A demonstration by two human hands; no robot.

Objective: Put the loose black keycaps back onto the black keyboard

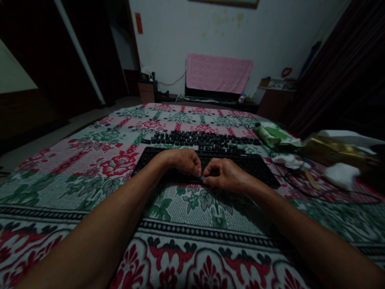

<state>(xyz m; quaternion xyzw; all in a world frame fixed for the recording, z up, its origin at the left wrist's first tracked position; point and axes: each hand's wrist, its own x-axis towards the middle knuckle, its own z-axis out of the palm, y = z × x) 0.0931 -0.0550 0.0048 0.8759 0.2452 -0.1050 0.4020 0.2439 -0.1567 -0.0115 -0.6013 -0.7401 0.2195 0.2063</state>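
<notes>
A black keyboard [257, 166] with its keycaps off lies on the patterned cloth in front of me. At its near edge, about the middle, a small dark keycap [202, 177] shows between my two hands. My right hand [225, 174] pinches it between thumb and forefinger. My left hand [187, 161] is curled closed over the keyboard, its fingertips beside the keycap; whatever they grip is hidden. Just beyond the keyboard, many loose black keycaps [186, 138] are spread in a wide band.
A floral cloth [117, 164] covers the surface. To the right lie a green-and-white packet [276, 135], crumpled white tissue [342, 176], a golden bag [337, 150] and a black cable [325, 196]. A pink towel [219, 73] hangs over a dark screen by the wall.
</notes>
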